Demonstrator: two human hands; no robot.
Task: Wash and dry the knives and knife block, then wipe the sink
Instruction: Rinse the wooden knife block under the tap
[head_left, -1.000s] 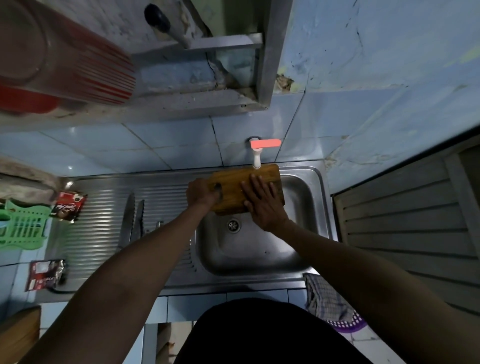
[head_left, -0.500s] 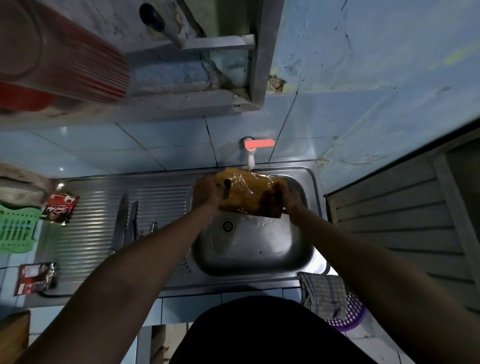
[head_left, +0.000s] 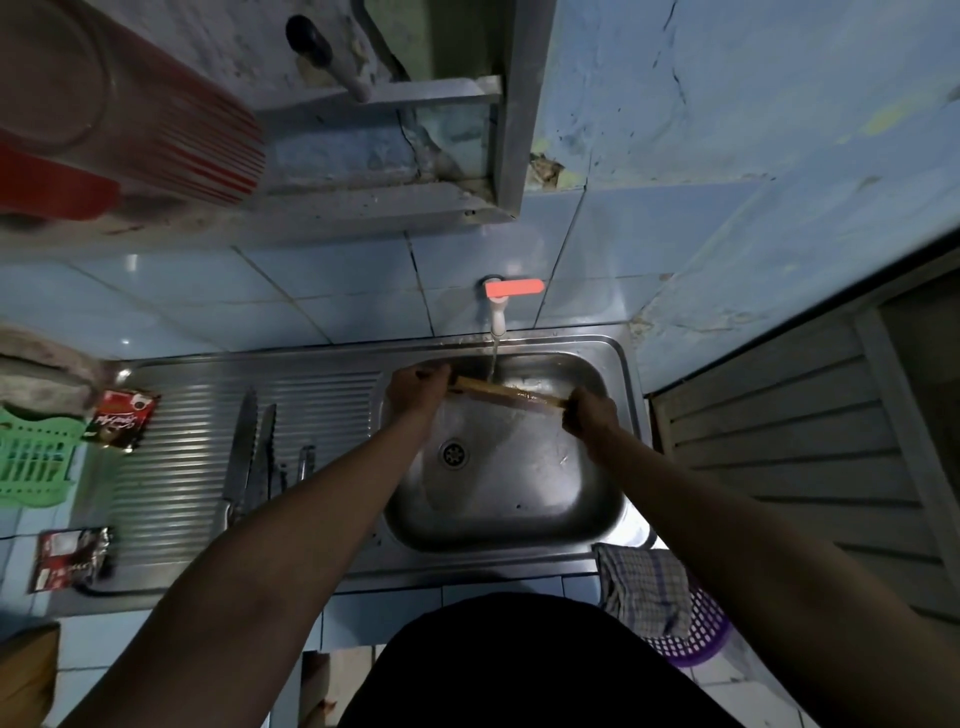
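The left hand (head_left: 418, 389) and the right hand (head_left: 589, 418) each gripped one end of the flat brown wooden knife block (head_left: 506, 397), held edge-on over the steel sink basin (head_left: 519, 499) — under the thin stream from the white tap with a red lever (head_left: 498, 306). Long steel knives (head_left: 249, 447) lay on the ribbed drainboard (head_left: 171, 467), perhaps four — their handles were hidden.

knife block (head_left: 506, 397) turned edge-on under the tap; right hand (head_left: 589, 415) shifted from its face to its end
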